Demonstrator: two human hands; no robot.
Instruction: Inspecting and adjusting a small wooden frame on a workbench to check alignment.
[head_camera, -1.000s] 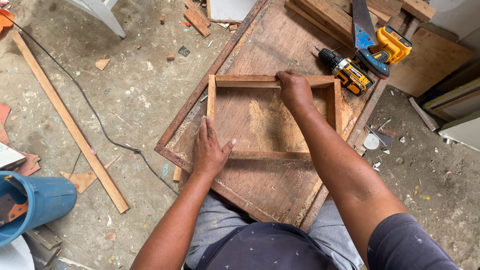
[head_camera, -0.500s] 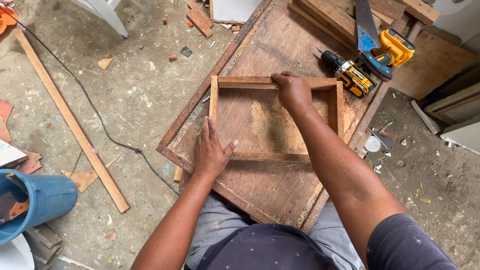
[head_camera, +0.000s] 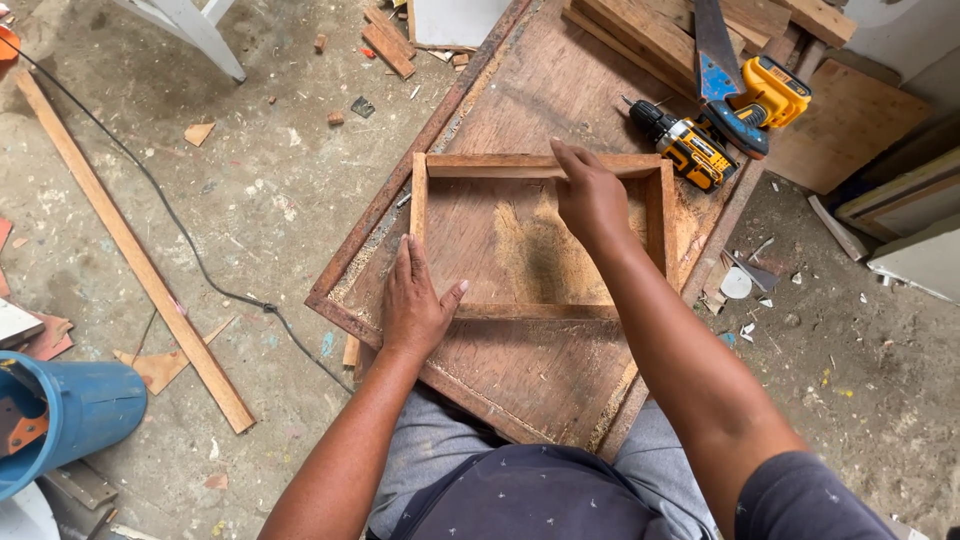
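Left hand (head_camera: 415, 305) flat, fingers spread, on near-left corner of wooden frame (head_camera: 540, 165); right hand (head_camera: 590, 195) grips its far rail. Cordless drill (head_camera: 685, 145) far right on surface (head_camera: 520, 370).

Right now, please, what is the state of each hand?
Left hand: open, flat on the rectangular brown wooden frame's near left corner.
Right hand: fingers curled over the frame's far rail; grip cannot be told.

Blue bucket (head_camera: 60, 420) cut by left edge.
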